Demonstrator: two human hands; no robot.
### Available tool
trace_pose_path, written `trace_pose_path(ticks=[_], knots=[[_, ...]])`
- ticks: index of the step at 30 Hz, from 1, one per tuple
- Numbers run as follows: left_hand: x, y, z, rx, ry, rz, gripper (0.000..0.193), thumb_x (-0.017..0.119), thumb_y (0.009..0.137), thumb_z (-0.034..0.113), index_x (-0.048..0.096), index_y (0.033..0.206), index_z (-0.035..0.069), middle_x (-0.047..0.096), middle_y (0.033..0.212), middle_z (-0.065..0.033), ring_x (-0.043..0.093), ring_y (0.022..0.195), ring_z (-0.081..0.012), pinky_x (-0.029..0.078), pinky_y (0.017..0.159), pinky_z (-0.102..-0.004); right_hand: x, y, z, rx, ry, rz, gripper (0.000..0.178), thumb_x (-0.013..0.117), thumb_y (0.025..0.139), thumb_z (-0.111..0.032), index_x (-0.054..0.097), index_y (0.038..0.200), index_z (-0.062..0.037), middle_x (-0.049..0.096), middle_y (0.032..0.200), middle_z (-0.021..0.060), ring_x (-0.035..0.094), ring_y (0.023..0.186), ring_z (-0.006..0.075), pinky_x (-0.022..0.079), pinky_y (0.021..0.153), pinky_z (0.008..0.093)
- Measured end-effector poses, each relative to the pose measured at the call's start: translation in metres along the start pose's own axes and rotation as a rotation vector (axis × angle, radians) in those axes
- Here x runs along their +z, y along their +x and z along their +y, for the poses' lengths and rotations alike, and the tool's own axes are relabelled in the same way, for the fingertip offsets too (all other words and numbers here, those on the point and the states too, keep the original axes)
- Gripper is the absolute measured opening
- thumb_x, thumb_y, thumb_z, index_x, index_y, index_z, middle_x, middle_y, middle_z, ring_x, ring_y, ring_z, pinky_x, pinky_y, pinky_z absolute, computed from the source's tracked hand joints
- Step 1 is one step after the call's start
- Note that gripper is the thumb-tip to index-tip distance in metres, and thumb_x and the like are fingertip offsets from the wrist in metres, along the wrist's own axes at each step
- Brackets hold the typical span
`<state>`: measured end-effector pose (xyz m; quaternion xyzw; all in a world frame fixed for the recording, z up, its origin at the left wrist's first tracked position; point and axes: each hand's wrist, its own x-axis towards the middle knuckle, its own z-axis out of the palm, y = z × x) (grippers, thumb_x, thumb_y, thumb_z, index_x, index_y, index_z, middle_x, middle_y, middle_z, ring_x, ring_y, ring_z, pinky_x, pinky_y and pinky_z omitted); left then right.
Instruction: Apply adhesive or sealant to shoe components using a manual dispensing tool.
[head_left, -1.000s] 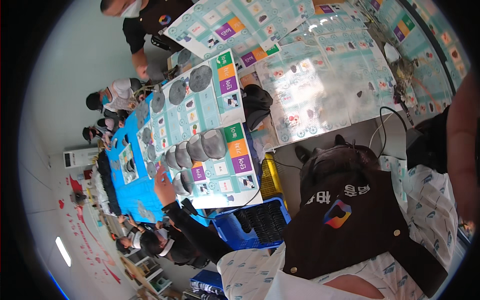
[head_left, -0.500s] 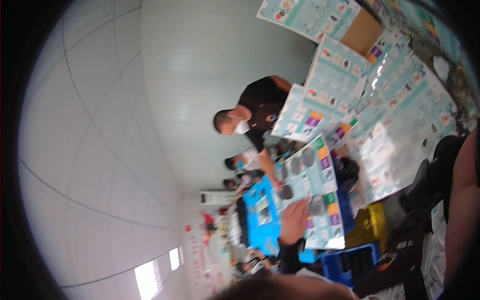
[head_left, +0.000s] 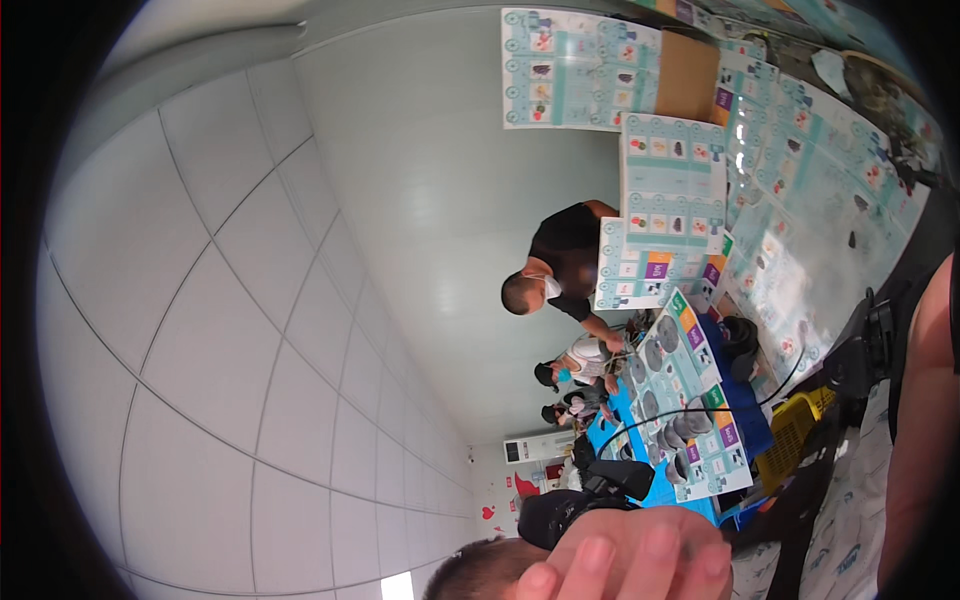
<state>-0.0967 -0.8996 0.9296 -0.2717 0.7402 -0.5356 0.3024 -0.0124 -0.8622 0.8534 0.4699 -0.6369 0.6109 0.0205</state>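
The view is tipped on its side. A hand I take for my left hand (head_left: 640,560) fills the lower edge very close up, its fingers apart and bent, with nothing visible in them. A black strap-mounted device (head_left: 620,480) sits at its wrist, and dark hair (head_left: 480,570) shows beside it. A bare forearm (head_left: 925,430) along the right edge, taken as my right, has a black strap device (head_left: 870,345) by it; its fingers are hidden. Beyond the hand, a printed board (head_left: 725,455) carries several grey rounded pieces (head_left: 690,425). A black cable (head_left: 700,408) crosses it.
A masked person in black (head_left: 570,250) stands behind upright printed boards (head_left: 675,180). Other people (head_left: 580,365) work farther along blue-covered tables (head_left: 610,425). A large glossy printed sheet (head_left: 800,240) lies at the right, near a yellow basket (head_left: 790,440).
The view has swung, moving the boards rightward. The near hand has come down to the lower edge and looks larger. The person in black has drawn a hand back from the grey pieces.
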Motion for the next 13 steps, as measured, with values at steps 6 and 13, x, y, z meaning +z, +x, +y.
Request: trace_pose_path(ticks=[6,13], knots=[[0.02,0.001,0.023,-0.21,0.11,0.315,0.036,0.064,0.083,0.01,0.063,0.118,0.001,0.066,0.117,-0.0175,0.061,0.107,-0.0331,0.046,0.093,-0.0414,0.001,0.044,0.004,0.314,0.091,0.164,0.031,0.053,0.096,-0.032,0.057,0.123,-0.0181,0.061,0.122,0.0024,0.053,0.12,0.0165,0.043,0.098,0.0359],[0.07,-0.027,-0.02,-0.353,0.168,0.349,0.042,0.06,0.083,0.005,0.057,0.123,-0.008,0.063,0.121,-0.0205,0.059,0.109,-0.0342,0.045,0.095,-0.0423,0.025,0.062,-0.029,0.1,0.355,0.05,0.028,0.043,0.1,-0.032,0.059,0.116,-0.0152,0.061,0.116,0.0001,0.052,0.113,0.0137,0.043,0.095,0.0333]])
